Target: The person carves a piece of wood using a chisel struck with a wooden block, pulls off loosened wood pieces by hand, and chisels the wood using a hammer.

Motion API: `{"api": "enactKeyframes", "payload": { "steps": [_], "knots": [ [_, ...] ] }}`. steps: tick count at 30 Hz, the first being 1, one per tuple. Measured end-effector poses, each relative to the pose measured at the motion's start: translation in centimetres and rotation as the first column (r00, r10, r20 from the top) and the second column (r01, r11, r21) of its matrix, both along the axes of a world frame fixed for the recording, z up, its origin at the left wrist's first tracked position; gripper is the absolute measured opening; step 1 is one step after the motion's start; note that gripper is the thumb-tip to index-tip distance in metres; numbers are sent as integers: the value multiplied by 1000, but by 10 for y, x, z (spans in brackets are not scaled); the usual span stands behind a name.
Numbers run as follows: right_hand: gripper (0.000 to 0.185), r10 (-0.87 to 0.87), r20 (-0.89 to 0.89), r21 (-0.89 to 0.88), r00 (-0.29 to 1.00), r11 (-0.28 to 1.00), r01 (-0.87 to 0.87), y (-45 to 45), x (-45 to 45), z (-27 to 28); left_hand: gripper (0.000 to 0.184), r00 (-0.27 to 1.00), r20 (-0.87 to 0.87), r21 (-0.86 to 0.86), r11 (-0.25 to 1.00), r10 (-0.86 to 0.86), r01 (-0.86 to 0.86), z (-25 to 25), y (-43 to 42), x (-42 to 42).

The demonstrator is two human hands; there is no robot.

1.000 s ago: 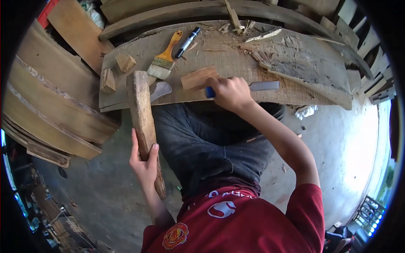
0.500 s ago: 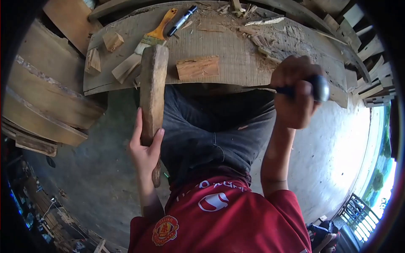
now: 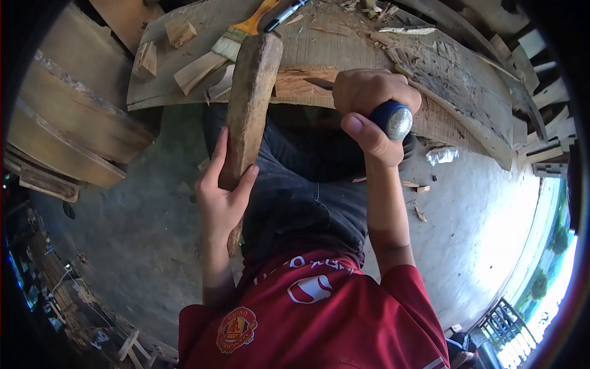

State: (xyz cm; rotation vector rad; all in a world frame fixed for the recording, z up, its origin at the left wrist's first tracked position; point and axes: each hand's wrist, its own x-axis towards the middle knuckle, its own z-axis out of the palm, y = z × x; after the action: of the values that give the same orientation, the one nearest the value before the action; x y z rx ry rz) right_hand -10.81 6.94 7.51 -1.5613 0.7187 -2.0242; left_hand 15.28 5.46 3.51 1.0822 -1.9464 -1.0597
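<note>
My left hand (image 3: 226, 200) is closed around a thick, club-shaped wooden mallet (image 3: 253, 101). Its broad end points away from me, over the bench edge, and its thin end shows below my wrist. In my right hand (image 3: 375, 101) is a chisel (image 3: 398, 122) with a blue handle and a worn metal end cap facing up. The chisel's dark blade points left, over a small reddish wood block (image 3: 304, 81) at the near edge of the wooden work board (image 3: 362, 54). Whether the blade touches the block, I cannot tell.
A paintbrush (image 3: 244, 29) and a marker (image 3: 284, 16) lie on the board's far side. Several small wood offcuts (image 3: 180, 32) sit at the left. Shavings and splinters (image 3: 407, 29) are scattered at the right. Curved planks (image 3: 74, 132) are stacked on the left.
My right hand has brought the chisel left, turning its end cap toward me, so the blade is now over the wood block. The view has shifted, and the mallet stays in my left hand.
</note>
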Motion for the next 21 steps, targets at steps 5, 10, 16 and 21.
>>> {"api": "enactKeyframes", "payload": {
  "steps": [5,10,16,21],
  "knots": [
    [21,18,-77,-17,997,1000,-19,-5,2,2,65,999,-43,45,999,29,-27,4,4,0],
    [21,49,-91,0,995,999,-49,-11,-1,2,65,999,-54,47,999,-6,9,4,6,4],
    [19,41,-174,38,984,999,-34,-34,-9,-8,65,997,-76,75,997,-25,31,5,5,8],
    [11,-34,-304,87,952,994,63,-64,-25,7,66,991,-130,76,997,-21,31,5,3,12]
  ]
}}
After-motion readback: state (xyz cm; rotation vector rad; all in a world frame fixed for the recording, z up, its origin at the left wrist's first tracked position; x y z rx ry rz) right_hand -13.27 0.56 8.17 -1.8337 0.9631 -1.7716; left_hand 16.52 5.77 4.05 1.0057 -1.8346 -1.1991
